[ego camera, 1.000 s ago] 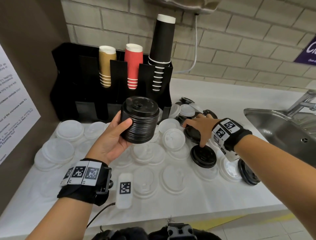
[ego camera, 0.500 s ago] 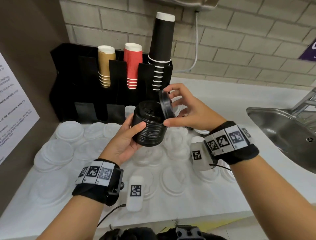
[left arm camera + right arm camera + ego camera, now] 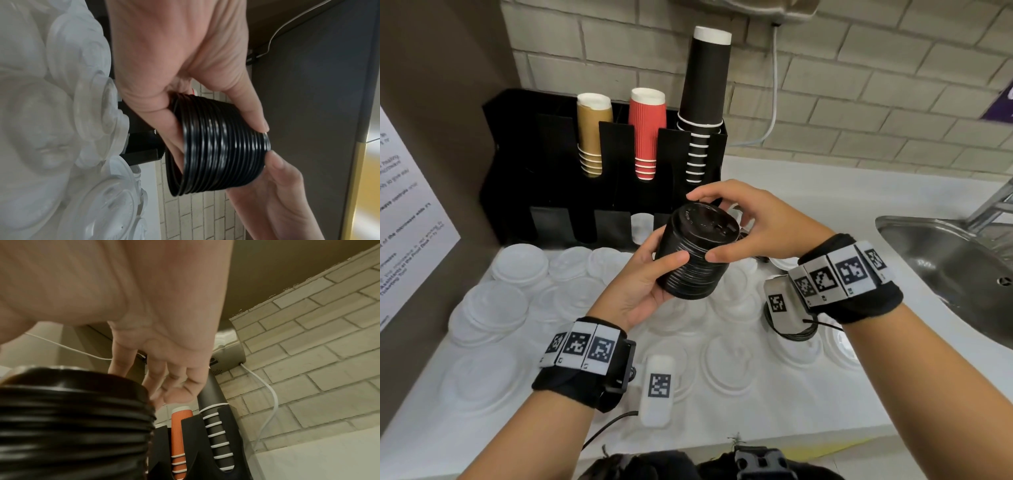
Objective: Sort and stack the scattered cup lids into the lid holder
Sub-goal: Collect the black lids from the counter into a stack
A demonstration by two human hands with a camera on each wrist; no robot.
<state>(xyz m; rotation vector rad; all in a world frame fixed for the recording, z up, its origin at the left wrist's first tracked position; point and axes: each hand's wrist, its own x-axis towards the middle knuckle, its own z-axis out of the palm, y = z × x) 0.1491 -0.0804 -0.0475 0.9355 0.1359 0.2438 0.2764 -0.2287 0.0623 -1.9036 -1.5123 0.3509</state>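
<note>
- What just changed: half a second back my right hand was bringing one black lid in tilted on edge; now that lid sits flat on top of the black lid stack, and a second back that hand was still out picking it off the table.
- Grip state: my left hand holds the stack from below and the side, thumb across the front ribs, fingers curled round the back. My right grip is on the top rim, thumb at the near side, fingertips on the far edge, seating the lid.
- So that's one more black lid sorted. My guess is the stack is close to ready for the lid holder, which stands just behind my grip.
- Still loads of white lids spread over the table below and to the left of my grip, so the job is far from done.
- Hard to tell: the left wrist view shows the stack's ribs blurred, so I can't say if the top lid is fully clicked down.
- My right hand hides the table behind it, so any black lids left there are out of sight. One dark lid peeks out under my right wrist.
- The holder's lower slots are dark; only one white lid shows in there.
</note>
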